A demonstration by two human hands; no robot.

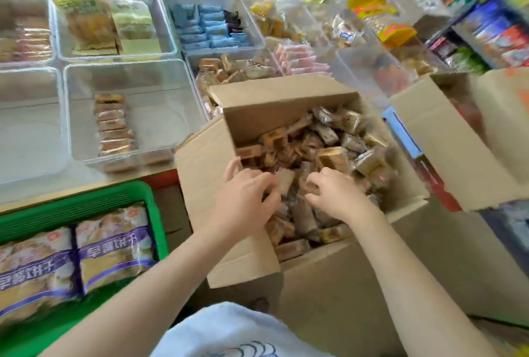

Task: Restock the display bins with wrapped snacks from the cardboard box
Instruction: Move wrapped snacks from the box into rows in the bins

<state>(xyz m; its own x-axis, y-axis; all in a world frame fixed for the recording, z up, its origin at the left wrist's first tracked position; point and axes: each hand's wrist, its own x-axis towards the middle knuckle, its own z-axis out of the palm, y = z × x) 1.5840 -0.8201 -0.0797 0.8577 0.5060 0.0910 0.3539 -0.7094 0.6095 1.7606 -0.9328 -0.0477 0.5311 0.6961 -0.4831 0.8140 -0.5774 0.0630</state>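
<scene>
Wrapped snacks (pixel 329 139) under both hands (pixel 249 199)

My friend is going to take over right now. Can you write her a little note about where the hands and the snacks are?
Left hand: in the cardboard box, fingers curled into the wrapped snacks; blur hides whether it grips any.
Right hand: same, beside it in the pile.
Done: the clear bin left of the box holds one short row of snacks.
Left: the box is nearly full; that bin has plenty of room. Lift handfuls out and line them up there.
</scene>
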